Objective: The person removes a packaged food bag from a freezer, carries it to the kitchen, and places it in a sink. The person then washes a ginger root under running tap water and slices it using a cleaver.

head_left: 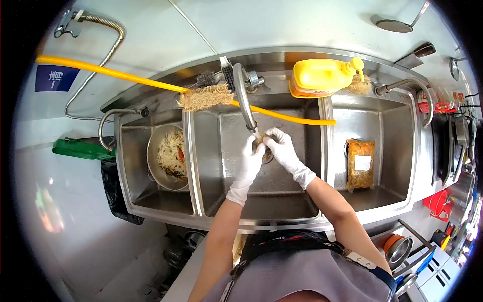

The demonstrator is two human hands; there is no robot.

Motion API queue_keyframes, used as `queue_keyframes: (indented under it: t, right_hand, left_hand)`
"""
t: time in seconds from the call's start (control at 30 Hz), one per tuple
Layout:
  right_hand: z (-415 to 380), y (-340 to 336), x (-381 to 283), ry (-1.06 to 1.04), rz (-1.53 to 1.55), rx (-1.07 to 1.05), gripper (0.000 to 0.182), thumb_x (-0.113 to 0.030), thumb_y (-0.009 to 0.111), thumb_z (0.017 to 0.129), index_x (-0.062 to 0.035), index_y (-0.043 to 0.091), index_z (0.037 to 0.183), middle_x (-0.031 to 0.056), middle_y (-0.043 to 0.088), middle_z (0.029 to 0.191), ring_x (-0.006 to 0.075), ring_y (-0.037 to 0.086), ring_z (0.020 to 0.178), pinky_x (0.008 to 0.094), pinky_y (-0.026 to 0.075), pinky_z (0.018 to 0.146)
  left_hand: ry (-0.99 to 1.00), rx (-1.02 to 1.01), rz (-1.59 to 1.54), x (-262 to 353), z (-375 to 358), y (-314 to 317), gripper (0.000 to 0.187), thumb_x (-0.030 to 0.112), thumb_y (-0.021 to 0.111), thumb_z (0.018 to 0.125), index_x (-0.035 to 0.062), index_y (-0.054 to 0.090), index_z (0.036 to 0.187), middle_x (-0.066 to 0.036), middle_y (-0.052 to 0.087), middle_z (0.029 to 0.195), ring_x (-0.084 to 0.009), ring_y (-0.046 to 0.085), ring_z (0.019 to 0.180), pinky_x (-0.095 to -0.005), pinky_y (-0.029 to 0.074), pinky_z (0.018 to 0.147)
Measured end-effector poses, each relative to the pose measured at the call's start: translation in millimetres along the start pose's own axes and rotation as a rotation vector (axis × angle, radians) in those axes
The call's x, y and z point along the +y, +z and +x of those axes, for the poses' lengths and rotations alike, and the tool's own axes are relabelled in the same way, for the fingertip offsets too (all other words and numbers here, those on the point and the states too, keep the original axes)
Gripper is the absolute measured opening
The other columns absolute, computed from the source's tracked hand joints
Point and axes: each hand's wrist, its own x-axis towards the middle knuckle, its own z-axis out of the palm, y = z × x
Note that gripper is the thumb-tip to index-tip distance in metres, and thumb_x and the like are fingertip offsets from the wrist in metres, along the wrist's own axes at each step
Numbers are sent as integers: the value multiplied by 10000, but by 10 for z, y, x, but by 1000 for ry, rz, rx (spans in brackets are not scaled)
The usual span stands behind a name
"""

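In the middle sink basin (pixel 236 131), both hands wear white gloves and meet right under the curved faucet (pixel 242 95). My left hand (pixel 249 162) is closed, its fingertips around a small brownish thing (pixel 259 142) whose kind I cannot make out. My right hand (pixel 285 151) pinches at the same spot from the other side, thumb and fingers together. Water at the spout is hard to tell. Below the hands the drain (pixel 267 155) shows partly.
A yellow hose (pixel 282 117) crosses the sink behind the faucet, near a bristly brush head (pixel 206 97). A yellow jug (pixel 319 78) lies on the back ledge. The left basin holds a pot of food scraps (pixel 171 153); the right one holds a labelled food bag (pixel 360 176).
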Motion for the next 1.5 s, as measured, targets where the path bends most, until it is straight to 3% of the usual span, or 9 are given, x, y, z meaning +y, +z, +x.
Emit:
queue_keyframes:
  t: [0.13,0.23,0.33,0.43,0.57,0.77,1.13,1.37,1.5]
  right_hand:
    - [49,-16,-89,-524,-657,24,89,-50,574,780,-25,592,863,100,607,754,231,595,630,284,478,611]
    - [26,-5,-270,-564,-947,-15,80,-62,572,759,-35,591,832,157,583,760,314,579,667,306,485,603]
    - [63,8,-220,-617,-894,74,80,-111,577,813,-33,584,828,102,610,739,244,596,619,316,484,572]
    - [108,60,-208,-32,195,276,179,-196,568,871,-48,588,773,42,621,729,162,583,572,314,468,537]
    - [82,-191,-230,383,-24,112,164,-180,554,886,-23,587,854,38,609,755,87,522,583,239,462,610]
    - [-64,-10,-109,41,-101,-16,149,-38,566,831,-13,600,974,5,594,840,57,514,783,207,432,719]
    - [73,88,-102,-278,-326,-11,39,-42,509,774,-12,509,798,89,530,685,172,511,615,288,434,588]
    - [245,-104,-174,263,153,-163,253,-261,551,902,-51,590,766,-3,562,685,74,484,585,211,424,561]
    - [76,-23,-100,54,-276,-148,174,-179,599,867,-4,605,872,12,614,762,80,559,651,240,478,589]
  left_hand:
    - [123,17,60,-191,57,0,168,-20,535,838,-5,526,1005,-10,529,861,-87,490,780,-225,419,721]
    - [109,9,27,-222,62,-27,170,-25,532,836,4,528,1004,-10,533,875,-90,494,793,-228,419,730]
    - [36,-30,-26,-213,94,-67,187,-23,532,837,2,534,1023,-16,544,906,-98,508,822,-227,421,745]
    - [-109,8,-206,-207,143,-97,225,-3,545,840,-4,537,1065,-9,553,909,-90,514,823,-216,421,732]
    - [-63,10,-336,105,112,-33,203,31,560,851,-1,559,1052,2,552,892,-69,504,809,-198,414,707]
    - [-223,85,-420,-102,252,-57,190,163,534,902,16,580,1012,2,550,872,-65,510,773,-205,419,690]
    - [-198,17,-520,-47,290,-32,210,159,480,930,-8,542,1042,-13,542,839,-88,523,741,-207,431,649]
    - [-282,36,-540,-47,345,-150,227,222,481,935,17,576,957,-14,533,758,-94,515,654,-210,413,596]
    - [-222,70,-607,13,390,-150,216,212,490,929,18,577,965,-12,536,777,-95,514,675,-218,419,613]
